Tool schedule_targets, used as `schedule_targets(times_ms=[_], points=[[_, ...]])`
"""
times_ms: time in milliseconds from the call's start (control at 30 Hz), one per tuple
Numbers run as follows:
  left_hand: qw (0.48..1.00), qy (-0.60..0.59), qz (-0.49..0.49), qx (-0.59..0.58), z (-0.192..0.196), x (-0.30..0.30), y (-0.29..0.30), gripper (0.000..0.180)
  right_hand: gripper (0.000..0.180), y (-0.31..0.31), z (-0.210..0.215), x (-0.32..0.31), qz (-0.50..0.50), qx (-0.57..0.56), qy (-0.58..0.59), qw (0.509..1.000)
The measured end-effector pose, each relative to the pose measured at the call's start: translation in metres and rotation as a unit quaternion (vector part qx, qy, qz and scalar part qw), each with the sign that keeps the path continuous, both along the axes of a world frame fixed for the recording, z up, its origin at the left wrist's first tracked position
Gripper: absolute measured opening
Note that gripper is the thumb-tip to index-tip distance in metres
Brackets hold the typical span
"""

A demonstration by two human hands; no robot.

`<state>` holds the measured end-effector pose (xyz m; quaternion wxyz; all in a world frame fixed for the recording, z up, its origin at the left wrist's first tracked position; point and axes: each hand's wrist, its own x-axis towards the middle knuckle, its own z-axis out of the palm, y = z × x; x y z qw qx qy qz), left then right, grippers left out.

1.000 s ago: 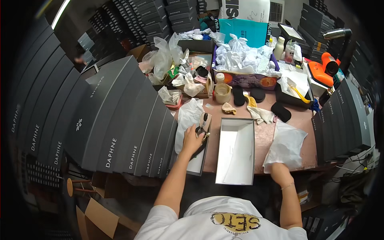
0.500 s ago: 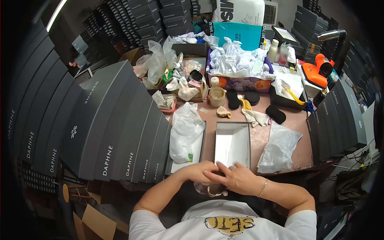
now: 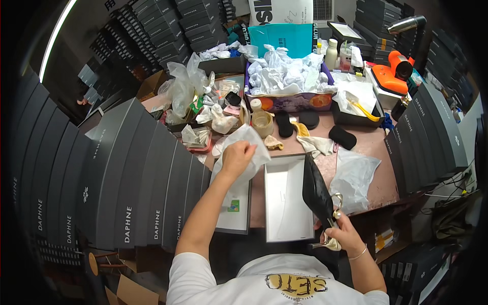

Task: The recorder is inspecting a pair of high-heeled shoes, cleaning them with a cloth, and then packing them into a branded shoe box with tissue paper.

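My left hand pinches a sheet of white tissue paper, lifted above a shallow grey box lid with a small green packet lying in it. My right hand grips a black pointed shoe by its rear, where gold-coloured metal pieces and a white bead show. The shoe is held upright on edge over the right side of an open grey shoebox with a white inside. Right of the shoe, a crumpled translucent white sheet lies on the table.
Stacked dark shoeboxes stand left and right. Farther back are a purple carton of crumpled paper, a jar, black pads, cloths and an orange device.
My hands have parted from near the box's front edge. The left has gone up and left and lifted the tissue paper; the right has moved right with the black shoe, now in view.
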<state>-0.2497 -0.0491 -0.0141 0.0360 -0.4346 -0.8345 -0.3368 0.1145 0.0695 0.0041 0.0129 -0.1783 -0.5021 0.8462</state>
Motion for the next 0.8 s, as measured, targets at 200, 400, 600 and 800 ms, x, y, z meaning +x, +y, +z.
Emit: schedule_targets(times_ms=[200, 400, 600, 800], points=[[0.991, -0.007, -0.128, -0.027, 0.057, 0.103, -0.072, 0.010, 0.076, -0.018, 0.056, -0.025, 0.138, 0.073, 0.030, 0.987], [0.945, 0.058, -0.319, -0.039, 0.101, 0.177, -0.112, 0.012, 0.040, -0.063, -0.045, -0.084, 0.204, 0.515, 0.075, 0.829], [0.957, 0.197, -0.140, -0.159, 0.066, 0.132, -0.133, 0.026, 0.026, -0.066, -0.038, -0.068, 0.059, -0.303, 0.001, 0.951], [0.977, 0.056, -0.187, -0.087, 0.066, 0.149, -0.110, 0.039, 0.038, -0.052, -0.058, -0.049, 0.103, -0.510, 0.068, 0.851]])
